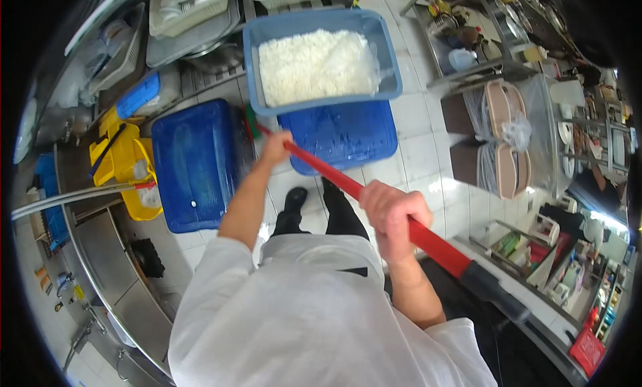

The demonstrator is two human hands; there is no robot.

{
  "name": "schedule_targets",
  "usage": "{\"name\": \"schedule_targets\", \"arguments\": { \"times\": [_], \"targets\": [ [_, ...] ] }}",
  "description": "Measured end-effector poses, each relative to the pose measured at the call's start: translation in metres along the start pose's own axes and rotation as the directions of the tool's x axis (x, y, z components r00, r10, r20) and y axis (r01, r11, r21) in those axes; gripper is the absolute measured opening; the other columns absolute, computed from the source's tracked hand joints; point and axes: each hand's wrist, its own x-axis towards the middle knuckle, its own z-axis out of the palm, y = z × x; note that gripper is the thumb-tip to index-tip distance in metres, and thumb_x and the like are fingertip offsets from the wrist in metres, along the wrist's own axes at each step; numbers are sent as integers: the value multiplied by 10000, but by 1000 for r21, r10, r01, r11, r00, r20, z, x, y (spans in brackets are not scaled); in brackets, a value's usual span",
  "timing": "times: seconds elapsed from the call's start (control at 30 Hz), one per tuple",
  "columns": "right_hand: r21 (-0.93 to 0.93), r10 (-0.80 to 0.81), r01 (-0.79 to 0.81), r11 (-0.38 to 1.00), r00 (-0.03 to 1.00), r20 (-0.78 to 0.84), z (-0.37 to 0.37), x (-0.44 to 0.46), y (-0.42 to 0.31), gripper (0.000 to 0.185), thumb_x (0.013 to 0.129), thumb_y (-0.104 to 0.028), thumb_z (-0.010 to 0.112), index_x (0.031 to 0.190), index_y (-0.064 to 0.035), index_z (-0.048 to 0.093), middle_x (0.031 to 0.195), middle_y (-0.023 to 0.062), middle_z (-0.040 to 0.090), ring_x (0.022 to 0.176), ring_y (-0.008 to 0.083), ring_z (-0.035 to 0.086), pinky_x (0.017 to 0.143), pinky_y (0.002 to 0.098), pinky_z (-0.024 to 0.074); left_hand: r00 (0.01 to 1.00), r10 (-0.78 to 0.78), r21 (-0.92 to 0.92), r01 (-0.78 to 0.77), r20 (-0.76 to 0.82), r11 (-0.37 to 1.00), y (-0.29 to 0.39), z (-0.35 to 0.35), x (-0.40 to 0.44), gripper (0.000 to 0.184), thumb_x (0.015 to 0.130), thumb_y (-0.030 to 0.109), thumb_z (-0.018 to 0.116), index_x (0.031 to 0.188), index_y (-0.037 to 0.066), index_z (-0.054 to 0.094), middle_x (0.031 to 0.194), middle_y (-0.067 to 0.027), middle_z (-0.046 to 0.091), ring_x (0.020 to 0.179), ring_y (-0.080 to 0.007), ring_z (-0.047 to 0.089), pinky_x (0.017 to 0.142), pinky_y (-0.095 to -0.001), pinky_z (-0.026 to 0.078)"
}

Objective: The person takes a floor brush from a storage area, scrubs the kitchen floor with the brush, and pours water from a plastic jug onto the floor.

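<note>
Both my hands are wrapped around a red-handled broom (328,176) that runs diagonally across my front. My left hand (276,148) grips it low, near the blue bins. Higher up, close to the black end grip (491,290), my right hand (394,216) is closed around the shaft. The green head (251,121) shows only partly, down between a blue lidded bin (194,163) on the left and another blue lid (341,136) ahead. Above that lid sits a blue-grey tub (253,73) filled with white, grainy stuff (314,66) that looks like rice.
A yellow mop bucket (144,166) stands left beside a steel counter (107,253). Brown lined bins (468,163) are on the right, below a metal shelf (461,73) of utensils. Pale tiled floor (424,143) runs between. Another person (605,186) is at far right.
</note>
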Motion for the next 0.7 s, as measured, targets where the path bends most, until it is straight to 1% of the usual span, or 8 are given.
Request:
{"name": "schedule_targets", "arguments": {
  "times": [0.07,0.13,0.27,0.33,0.37,0.4,0.47,0.7],
  "targets": [
    [98,61,-54,994,996,-69,-36,19,-8,199,1004,-95,513,832,-63,418,613,48,470,507,163,411,538,344,411,937,-330,245,296,114,923,49,33,-32,114,768,156,698,770,71,622,740,-145,641,761,-366,632,671,-415,491],
    [232,232,-197,952,963,-136,-69,35,-21,209,1015,-129,505,838,-73,407,595,33,445,486,148,384,510,335,380,880,-470,276,435,74,857,87,68,-78,131,765,213,704,817,95,678,825,-164,681,834,-368,659,738,-464,515],
    [144,216,-248,958,954,207,-62,62,-34,274,1021,-252,515,829,-107,385,552,-3,387,451,120,363,473,302,361,896,-437,202,443,-72,874,116,79,-113,112,735,166,701,724,74,638,791,-163,662,840,-401,629,752,-469,509],
    [83,136,-169,982,943,304,-38,85,-40,268,1033,-243,490,825,-109,389,560,0,408,446,128,375,470,306,371,876,-463,137,479,-134,867,137,57,-112,198,728,137,718,905,73,656,878,-154,659,875,-384,622,779,-468,503],
    [83,78,-102,991,963,257,-24,93,-36,275,1045,-241,465,814,-112,391,558,-8,397,438,112,370,459,293,363,853,-474,99,503,-219,859,152,45,-116,520,734,129,741,1225,85,576,1121,-175,628,978,-351,626,860,-448,502],
    [120,80,-123,985,946,314,-10,101,-38,275,1045,-241,465,814,-112,391,558,-8,397,438,112,370,459,293,363,821,-498,81,537,-279,840,153,40,-124,520,734,129,741,1225,85,576,1121,-175,628,978,-351,626,860,-448,502],
    [171,-32,21,985,997,64,20,118,-48,242,1014,-194,529,830,-77,424,578,6,407,464,117,375,456,312,377,730,-443,10,524,-520,851,152,32,-143,766,750,165,762,1428,99,411,1321,-197,531,1076,-335,615,939,-426,492],
    [68,-48,33,997,973,224,130,147,-19,239,1033,-171,488,819,-86,423,544,-25,362,441,77,310,494,273,378,253,-836,-561,642,-488,522,140,40,-290,793,738,198,775,1432,89,406,1325,-246,532,1093,-342,620,958,-420,493]
  ]
}}
